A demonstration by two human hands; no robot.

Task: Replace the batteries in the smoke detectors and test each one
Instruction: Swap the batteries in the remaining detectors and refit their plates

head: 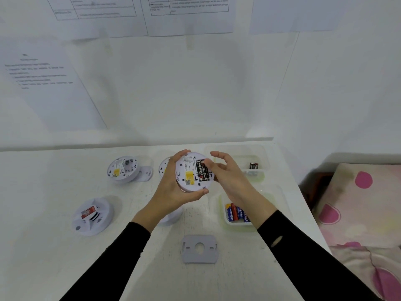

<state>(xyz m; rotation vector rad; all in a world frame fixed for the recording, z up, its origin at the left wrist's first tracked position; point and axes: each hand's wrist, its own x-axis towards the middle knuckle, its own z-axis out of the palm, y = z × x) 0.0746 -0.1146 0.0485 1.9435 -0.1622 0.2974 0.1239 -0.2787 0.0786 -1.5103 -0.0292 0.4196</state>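
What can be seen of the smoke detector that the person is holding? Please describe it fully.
The smoke detector is a round disc of white plastic, held above the table with its back facing the camera. Its open bay holds black batteries side by side, next to a yellow label and fine print. The left hand grips its rim; the thumb of the right hand touches the batteries.

Your white table [43, 181] carries, far left, an upturned detector [122, 169] with a small mounting plate [146, 173] touching its right side. Just right of that lies a second upturned detector [163, 167], half hidden. Near left sits a face-up detector [92, 216]. A grey mounting plate [199, 248] lies near centre. On the right stand two clear trays: the near tray [225, 221] holds blue and red batteries [236, 212], and the far tray [234, 161] holds black batteries [253, 166].
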